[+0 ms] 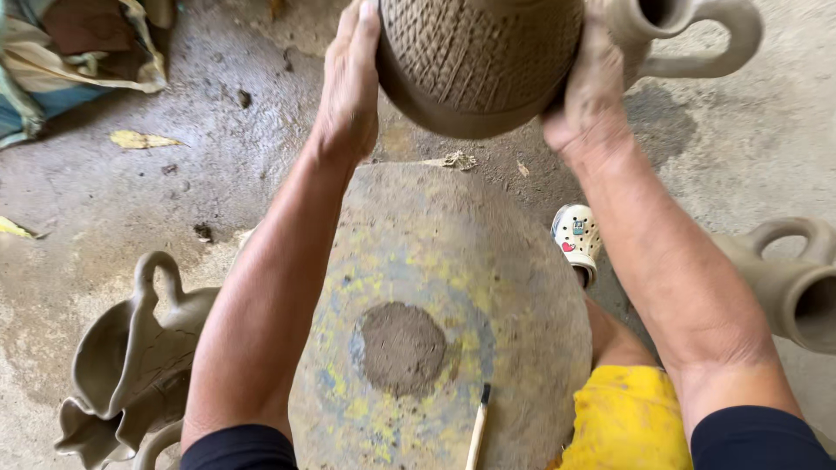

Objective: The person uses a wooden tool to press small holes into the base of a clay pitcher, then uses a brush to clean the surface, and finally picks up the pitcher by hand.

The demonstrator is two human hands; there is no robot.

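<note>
Bare concrete floor [174, 174], damp-stained and littered with dry leaves, forms the work area. At its centre sits a round wheel disc [444, 322], its surface smeared with clay over worn yellow and blue paint; a dark patch of clay [402, 348] marks the disc's middle. Beyond the far edge of the disc, an unfired clay pot [479, 61] with a ribbed, textured wall is held off the floor. The left hand [348, 87] lies flat against the pot's left side, fingers extended; the right hand [592, 87] presses its right side. Both hands are apart, clamping the pot between them. A thin wooden stick [478, 426] rests on the disc's near edge. Left of the disc stands a leaf-shaped clay piece [131, 357] with a looped handle. Right of the disc lies a handled clay jug [797, 278], mouth open; another handled jug [688, 26] stands beyond the pot. A white clog [576, 239] shows just beside the disc's right edge. Crumpled sacking [70, 52] lies far left of the disc.
</note>
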